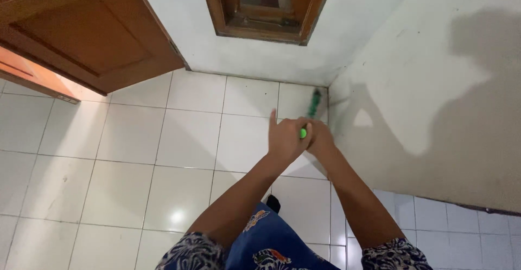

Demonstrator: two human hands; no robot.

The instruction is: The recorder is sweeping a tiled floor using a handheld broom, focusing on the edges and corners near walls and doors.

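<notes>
1. Tiles of a white floor (130,140) fill the near and left part of the scene, glossy, with a bright light spot on one near tile.
2. White walls meet in a far corner; the right wall (434,85) carries a large dark shadow of the person.
3. Brown wooden door (81,31) stands at the far left, its panelled face angled over the tiles.
4. Wooden-framed window (266,7) sits in the far wall, right of the door.
5. Blue patterned clothing (271,245) shows at the near edge, between two patterned sleeves.
6. Left hand (286,138) is wrapped on the top of the stick, its index finger sticking straight up, the other fingers curled on the handle.
7. Right hand (320,140) touches the left one and is clamped on the same handle, fingers together.
8. Green stick (313,104) runs from the hands down toward the far corner by the right wall; its lower end is blurred, its round bright green top shows between the hands.
</notes>
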